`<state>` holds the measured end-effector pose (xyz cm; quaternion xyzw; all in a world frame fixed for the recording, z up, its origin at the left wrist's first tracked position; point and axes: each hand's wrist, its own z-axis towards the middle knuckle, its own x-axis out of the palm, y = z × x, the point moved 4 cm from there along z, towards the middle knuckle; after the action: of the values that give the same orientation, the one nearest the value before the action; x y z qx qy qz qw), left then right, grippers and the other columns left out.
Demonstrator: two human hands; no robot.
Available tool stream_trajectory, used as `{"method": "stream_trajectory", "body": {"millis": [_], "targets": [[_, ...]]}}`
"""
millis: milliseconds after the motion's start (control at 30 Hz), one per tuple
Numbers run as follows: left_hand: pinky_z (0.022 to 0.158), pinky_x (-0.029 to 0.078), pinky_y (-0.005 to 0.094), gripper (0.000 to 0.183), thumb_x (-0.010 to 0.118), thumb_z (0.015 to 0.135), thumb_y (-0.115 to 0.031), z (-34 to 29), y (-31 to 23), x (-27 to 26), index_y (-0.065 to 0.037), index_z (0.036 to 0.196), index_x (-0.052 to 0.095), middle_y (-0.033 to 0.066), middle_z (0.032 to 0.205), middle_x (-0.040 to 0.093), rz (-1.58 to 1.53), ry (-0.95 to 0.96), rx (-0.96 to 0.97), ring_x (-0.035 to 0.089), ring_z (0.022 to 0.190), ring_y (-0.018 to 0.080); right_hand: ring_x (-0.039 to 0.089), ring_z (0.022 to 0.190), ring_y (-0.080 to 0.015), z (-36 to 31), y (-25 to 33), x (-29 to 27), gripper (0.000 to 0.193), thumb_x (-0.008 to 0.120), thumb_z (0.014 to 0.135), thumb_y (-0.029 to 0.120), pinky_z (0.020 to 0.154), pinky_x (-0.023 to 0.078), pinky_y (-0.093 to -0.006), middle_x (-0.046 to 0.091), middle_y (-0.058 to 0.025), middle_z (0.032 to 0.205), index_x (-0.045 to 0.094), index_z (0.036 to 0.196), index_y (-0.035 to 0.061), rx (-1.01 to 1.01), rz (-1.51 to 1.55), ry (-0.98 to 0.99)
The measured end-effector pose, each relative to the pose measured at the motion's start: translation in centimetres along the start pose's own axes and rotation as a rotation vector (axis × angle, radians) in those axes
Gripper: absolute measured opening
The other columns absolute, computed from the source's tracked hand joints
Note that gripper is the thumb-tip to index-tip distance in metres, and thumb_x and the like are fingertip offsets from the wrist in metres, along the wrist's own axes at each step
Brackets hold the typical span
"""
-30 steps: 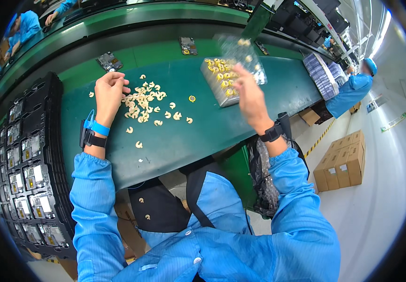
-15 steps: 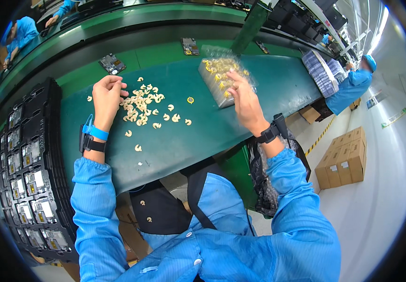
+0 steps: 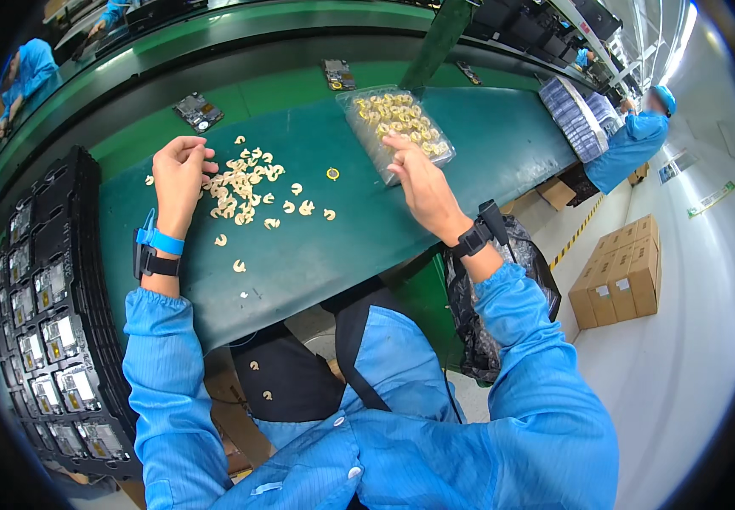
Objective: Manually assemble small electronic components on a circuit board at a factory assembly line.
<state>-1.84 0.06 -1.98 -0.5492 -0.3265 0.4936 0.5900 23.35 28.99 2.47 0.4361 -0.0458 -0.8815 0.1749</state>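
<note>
My left hand point(image 3: 181, 177) is at the left side of a loose heap of small cream C-shaped pieces point(image 3: 235, 189). Its thumb and fingers are drawn together, and whatever they hold is too small to make out. My right hand point(image 3: 427, 191) reaches over the near part of a clear plastic tray point(image 3: 376, 155), its thumb and forefinger slightly apart at the tray. Rows of yellow round parts point(image 3: 393, 109) with cream pieces fill the tray. Between the heap and the tray, a single yellow-rimmed round part point(image 3: 332, 174) lies on the green mat point(image 3: 316, 255).
Stacked black trays point(image 3: 65, 280) holding electronic assemblies stand at the left. Circuit boards point(image 3: 197, 111) lie along the green line beyond the mat. Bundled trays point(image 3: 571, 119) sit at the far right, near a co-worker point(image 3: 635, 149). Cartons point(image 3: 618, 276) stand on the floor.
My right hand has come down slightly toward me and the left. The clear tray now sits flatter, with its rows showing more plainly. My left hand stays beside the heap.
</note>
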Motion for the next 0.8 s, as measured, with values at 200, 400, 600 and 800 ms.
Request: {"method": "stream_trajectory", "body": {"millis": [200,400,600,800], "targets": [[0.061,0.054,0.0254,0.021,0.058,0.101,-0.008,-0.1,0.0,0.0,0.005,0.114,0.067,0.0112,0.095,0.074,0.005,-0.001,-0.008,0.072,0.075,0.0153,0.057,0.130,-0.0431,0.4,-0.6,-0.4,0.011,0.061,0.098,-0.001,0.105,0.049,-0.0471,0.060,-0.0268,0.133,0.052,0.103,-0.0018,0.025,-0.012,-0.015],[0.061,0.054,0.0253,0.021,0.058,0.101,-0.009,-0.1,0.0,-0.1,0.005,0.114,0.068,0.0111,0.095,0.074,0.017,-0.002,-0.007,0.072,0.075,0.0154,0.059,0.130,-0.0379,1.8,1.6,-3.9,0.017,0.068,0.091,-0.002,0.106,0.049,-0.0487,0.063,-0.0214,0.133,0.054,0.102,-0.0003,-0.214,-0.321,-0.335],[0.061,0.054,0.0253,0.021,0.058,0.101,-0.009,-0.1,-0.1,0.0,0.005,0.114,0.067,0.0112,0.095,0.074,0.010,-0.001,-0.010,0.072,0.076,0.0153,0.062,0.117,-0.0422,0.0,-0.2,-0.2,0.014,0.064,0.096,0.003,0.099,0.052,-0.0462,0.064,-0.0230,0.128,0.053,0.103,-0.0019,-0.016,-0.138,-0.015],[0.061,0.054,0.0253,0.021,0.058,0.101,-0.009,0.0,0.0,0.0,0.006,0.113,0.067,0.0114,0.095,0.074,0.015,0.002,0.001,0.072,0.075,0.0153,0.062,0.116,-0.0427,0.1,0.2,-0.2,0.013,0.063,0.097,0.002,0.096,0.051,-0.0474,0.064,-0.0241,0.127,0.052,0.101,-0.0020,0.039,-0.035,-0.008]]}}
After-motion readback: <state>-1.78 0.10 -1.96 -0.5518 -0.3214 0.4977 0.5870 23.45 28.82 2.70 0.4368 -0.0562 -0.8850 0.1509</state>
